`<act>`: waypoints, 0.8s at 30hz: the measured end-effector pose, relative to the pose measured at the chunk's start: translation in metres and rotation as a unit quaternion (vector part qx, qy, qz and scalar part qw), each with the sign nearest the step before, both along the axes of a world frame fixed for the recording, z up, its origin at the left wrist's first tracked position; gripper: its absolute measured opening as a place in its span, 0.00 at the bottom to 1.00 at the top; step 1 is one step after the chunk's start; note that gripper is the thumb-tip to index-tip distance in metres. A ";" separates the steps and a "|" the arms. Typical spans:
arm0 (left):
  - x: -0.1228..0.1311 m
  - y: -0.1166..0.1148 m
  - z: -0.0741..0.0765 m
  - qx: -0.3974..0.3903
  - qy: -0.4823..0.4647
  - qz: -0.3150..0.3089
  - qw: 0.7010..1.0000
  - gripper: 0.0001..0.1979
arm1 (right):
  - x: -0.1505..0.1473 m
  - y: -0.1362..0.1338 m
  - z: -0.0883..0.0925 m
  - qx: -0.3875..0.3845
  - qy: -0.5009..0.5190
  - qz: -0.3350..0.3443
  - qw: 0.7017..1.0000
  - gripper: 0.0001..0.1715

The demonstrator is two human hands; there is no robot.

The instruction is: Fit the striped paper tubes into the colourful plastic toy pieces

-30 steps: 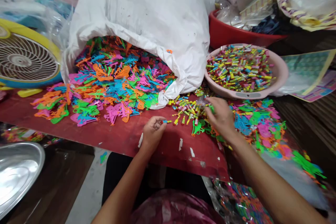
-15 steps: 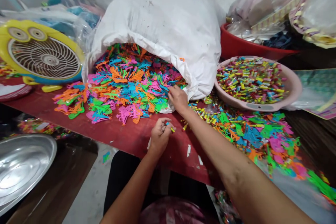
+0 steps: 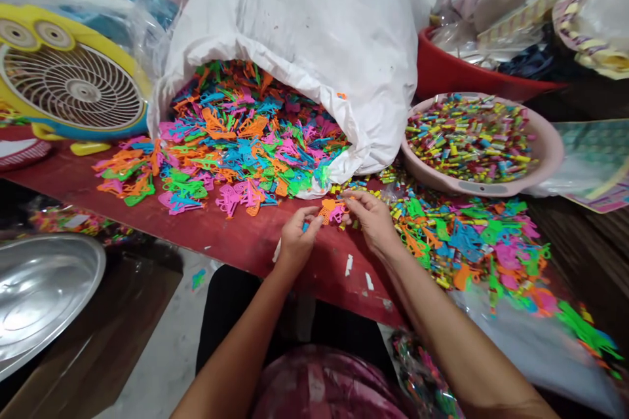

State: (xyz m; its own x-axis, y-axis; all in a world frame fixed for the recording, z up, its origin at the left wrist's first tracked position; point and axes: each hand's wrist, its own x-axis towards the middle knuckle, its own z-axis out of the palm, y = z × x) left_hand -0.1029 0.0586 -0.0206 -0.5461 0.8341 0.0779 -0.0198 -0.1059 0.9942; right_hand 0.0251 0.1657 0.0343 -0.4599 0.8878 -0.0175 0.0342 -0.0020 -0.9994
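Note:
Over the front of the red table, my left hand point(image 3: 297, 236) is closed with a small blue piece point(image 3: 305, 227) showing between its fingers. My right hand point(image 3: 372, 221) pinches small orange and pink plastic pieces point(image 3: 334, 211), which lie between the two hands. The left fingertips reach the orange end of these; whether they grip it I cannot tell. Just beyond the hands, a white sack point(image 3: 314, 26) lies open toward me, and a heap of flat plastic pieces point(image 3: 246, 144) in orange, pink, blue and green spills from its mouth.
On the right a pink basin point(image 3: 545, 163) holds many small wrapped pieces, with more plastic pieces point(image 3: 472, 242) strewn before it. Behind stands a red tub point(image 3: 457, 82). A yellow fan point(image 3: 83, 88) is at the left, above a metal basin point(image 3: 44, 294). White scraps point(image 3: 348, 265) lie near the table edge.
My right hand has drawn back from the heap at the sack's mouth toward my left hand, bringing orange and pink plastic pieces. The view has shifted slightly.

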 end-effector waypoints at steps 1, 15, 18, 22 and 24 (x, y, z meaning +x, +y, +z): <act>0.000 0.000 0.000 -0.006 0.041 0.003 0.999 0.14 | 0.002 -0.005 -0.002 -0.008 0.013 -0.004 1.000 0.22; 0.001 -0.014 0.015 0.004 -0.168 -0.222 0.961 0.13 | 0.041 -0.013 0.014 0.147 -0.029 0.139 0.979 0.31; 0.001 -0.018 0.019 -0.001 -0.211 -0.296 0.932 0.14 | 0.040 -0.017 0.027 0.193 -0.081 0.281 0.937 0.26; -0.001 -0.015 0.018 -0.008 -0.224 -0.285 0.932 0.14 | 0.036 -0.022 0.030 0.230 -0.078 0.303 0.922 0.15; -0.001 -0.012 0.016 -0.005 -0.238 -0.257 0.937 0.15 | 0.035 -0.022 0.021 0.240 -0.070 0.246 0.937 0.12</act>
State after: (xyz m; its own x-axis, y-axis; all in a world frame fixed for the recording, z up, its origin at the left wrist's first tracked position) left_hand -0.1034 0.0463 -0.0042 -0.0431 0.9958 -0.0811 -0.5064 0.0482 0.8610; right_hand 0.0599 0.1436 0.0552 -0.8384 0.4907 0.2374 0.0448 0.4960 -0.8671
